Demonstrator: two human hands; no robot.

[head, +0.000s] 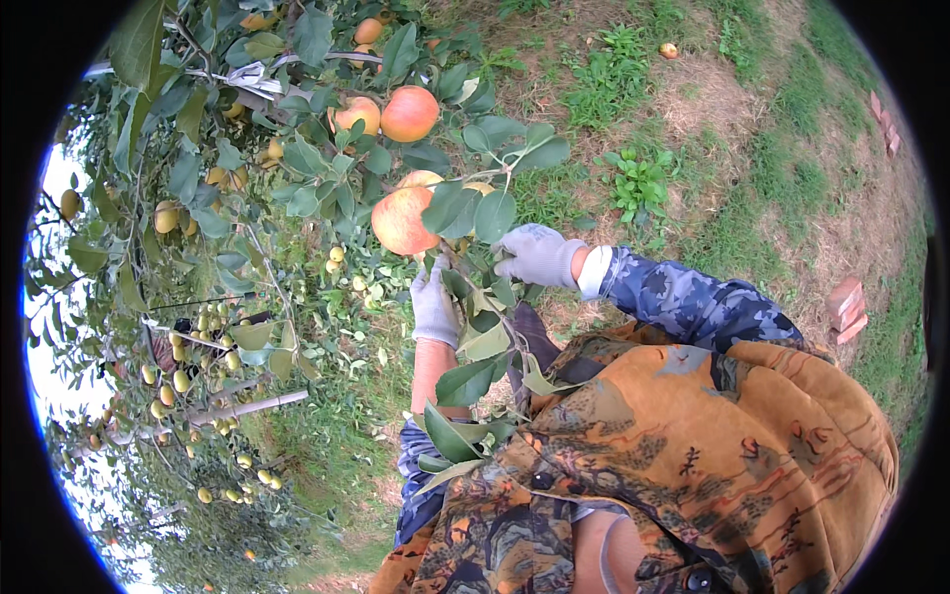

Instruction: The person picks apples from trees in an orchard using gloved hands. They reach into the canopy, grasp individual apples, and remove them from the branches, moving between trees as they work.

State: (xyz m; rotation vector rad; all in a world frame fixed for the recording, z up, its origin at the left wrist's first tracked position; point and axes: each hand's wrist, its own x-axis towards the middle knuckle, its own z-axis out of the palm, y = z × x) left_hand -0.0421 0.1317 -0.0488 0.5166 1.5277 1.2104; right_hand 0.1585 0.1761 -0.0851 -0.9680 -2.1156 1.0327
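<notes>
My left hand [436, 308], in a pale knitted work glove, reaches up beneath a large red-yellow apple [404, 221]. Its fingertips are at the apple's lower edge beside a leafy branch [486, 297]; whether they grip anything is hidden. On the branch's other side is my right hand [538, 256], gloved too, with fingers curled close to the leaves. What lies inside those fingers cannot be seen. Another apple [479, 189] shows partly behind leaves near the right hand. Two more red apples, one of them in plain view [410, 113], hang higher on the tree.
Leafy apple boughs [185, 171] with yellowish fruit fill the left side. A pale pole [249, 405] crosses them. Bricks [846, 308] lie on the grass at right, and a fallen apple [668, 50] rests farther off. The leafy branch reaches close to my patterned coat [705, 416].
</notes>
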